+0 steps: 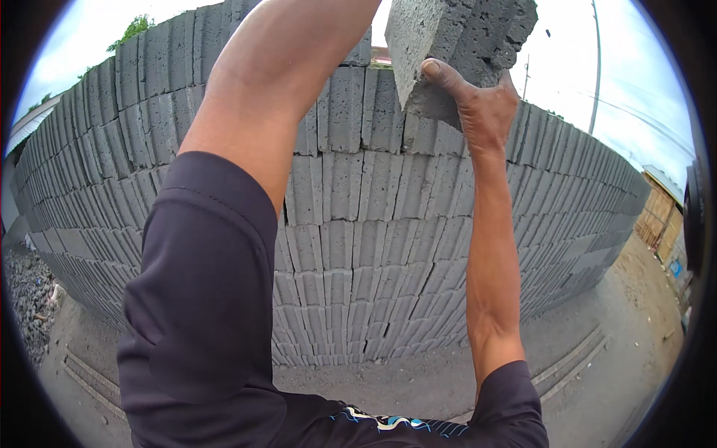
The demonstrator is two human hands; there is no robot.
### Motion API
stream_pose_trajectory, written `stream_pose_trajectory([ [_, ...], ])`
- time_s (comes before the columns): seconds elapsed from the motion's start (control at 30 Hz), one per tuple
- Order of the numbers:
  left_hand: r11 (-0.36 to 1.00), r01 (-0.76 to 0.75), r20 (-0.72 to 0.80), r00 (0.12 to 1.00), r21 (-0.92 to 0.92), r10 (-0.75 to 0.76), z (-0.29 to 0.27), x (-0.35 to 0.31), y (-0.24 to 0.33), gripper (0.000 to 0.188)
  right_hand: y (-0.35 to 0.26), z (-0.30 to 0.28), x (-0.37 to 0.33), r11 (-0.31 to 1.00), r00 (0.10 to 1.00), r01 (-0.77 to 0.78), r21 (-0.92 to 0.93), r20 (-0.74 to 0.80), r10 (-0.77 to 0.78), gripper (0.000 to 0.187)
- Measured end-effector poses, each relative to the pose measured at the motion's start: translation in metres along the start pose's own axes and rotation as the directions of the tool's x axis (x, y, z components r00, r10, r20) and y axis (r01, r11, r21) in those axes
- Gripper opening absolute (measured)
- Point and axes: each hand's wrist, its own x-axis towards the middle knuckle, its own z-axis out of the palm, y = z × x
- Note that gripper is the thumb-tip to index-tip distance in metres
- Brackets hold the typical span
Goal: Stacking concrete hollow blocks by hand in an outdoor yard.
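The left hand is hidden past the top edge; its grip cannot be told. Before the stacked blocks (343,194), a raised grey block (478,37) is clasped low by the widely spread right hand (484,104). Lifting seems underway; steady support appears called for.

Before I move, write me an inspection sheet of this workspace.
Surface: grey ground at the foot of the stack.
Workpieces: one grey block raised, partly cut off by the picture's upper edge; behind, a tall stack of similar blocks.
Clutter: dark rubble, far left.
Grips: right grip on the raised block, thumb on its side; left grip out of view past the upper edge.
Cables: thin overhead wires, upper right.
Surroundings: pole; wooden structure, right; greenery, upper left.
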Motion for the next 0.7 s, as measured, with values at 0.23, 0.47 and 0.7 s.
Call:
stream_pose_trajectory([
  [0.23, 0.989, 0.048, -0.355, 0.935, 0.142, 0.006, 0.097, 0.024, -0.072, 0.039, 0.022, 0.052, 0.096, 0.946, 0.872, -0.244, 0.214, 0.475, 0.117, 0.052],
  [0.47, 0.963, 0.118, -0.482, 0.876, 0.244, 0.014, 0.169, 0.044, -0.130, 0.041, 0.100, 0.086, 0.104, 0.883, 0.861, 0.039, 0.468, 0.433, -0.268, 0.054],
  [0.7, 0.922, 0.217, -0.744, 0.661, 0.321, 0.104, 0.222, 0.045, -0.162, 0.027, 0.192, 0.146, 0.129, 0.928, 0.854, 0.201, 0.314, 0.407, -0.323, 0.054],
])
